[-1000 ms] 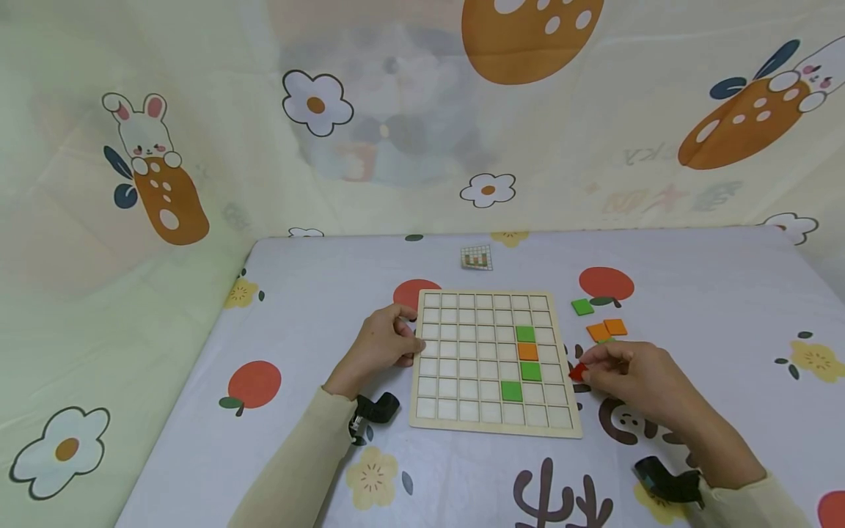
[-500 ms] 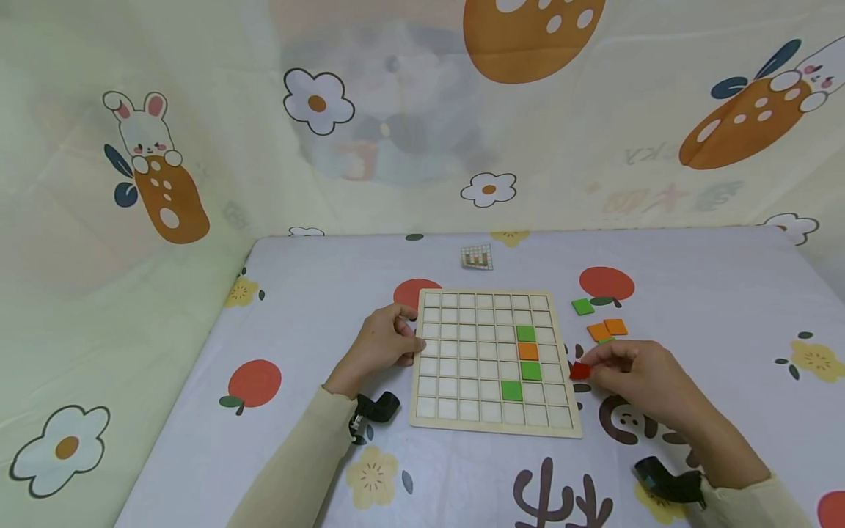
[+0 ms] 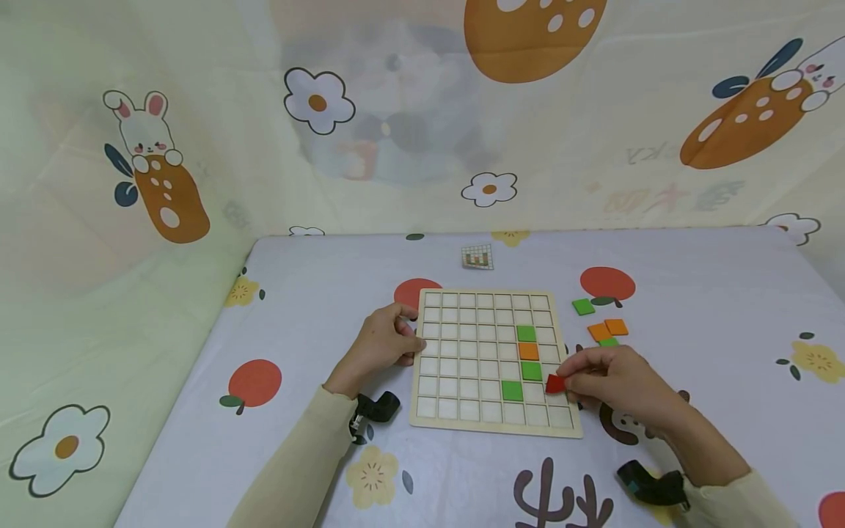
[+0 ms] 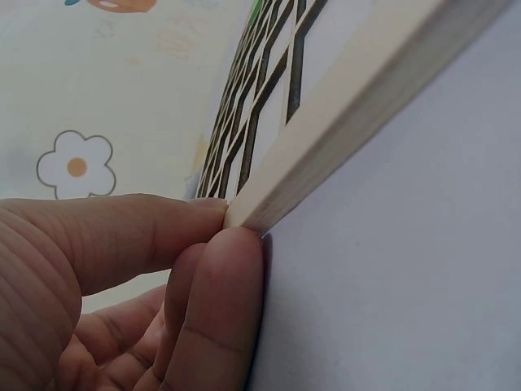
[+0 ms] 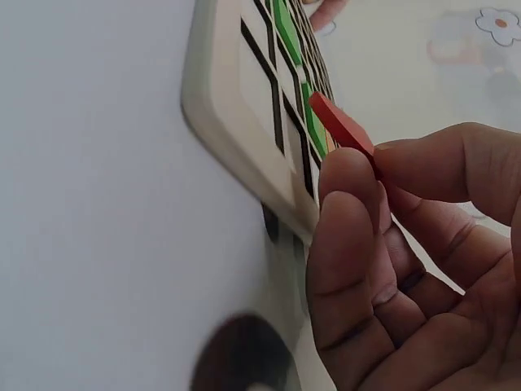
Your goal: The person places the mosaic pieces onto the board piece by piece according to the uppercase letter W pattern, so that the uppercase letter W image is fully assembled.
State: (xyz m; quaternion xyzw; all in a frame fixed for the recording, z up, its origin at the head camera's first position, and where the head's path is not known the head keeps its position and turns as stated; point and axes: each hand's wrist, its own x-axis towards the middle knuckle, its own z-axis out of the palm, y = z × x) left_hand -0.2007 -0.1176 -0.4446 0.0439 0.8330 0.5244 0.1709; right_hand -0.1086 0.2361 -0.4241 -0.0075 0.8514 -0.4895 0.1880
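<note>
A wooden grid board (image 3: 470,430) lies on the table, with green tiles (image 3: 511,391) and one orange tile (image 3: 527,352) seated in its right-hand cells. My left hand (image 3: 379,341) pinches the board's left edge; in the left wrist view the thumb lies on the frame's top and a finger against its side. Between thumb and fingers of my right hand (image 3: 617,381) is a red square tile (image 3: 555,383), tilted over the board's right side, close to the lower green tiles. The right wrist view shows the red tile (image 5: 342,122) sticking out past the fingertips.
Beyond the right hand lie loose orange tiles (image 3: 617,327) and green tiles (image 3: 583,306), some overlapping. A small pattern card (image 3: 477,257) sits behind the board near the table's back edge. A printed cloth wall rises behind.
My right hand has moved left and slightly nearer, carrying the red tile from beside the board to over its right columns. The left hand and the board stay put.
</note>
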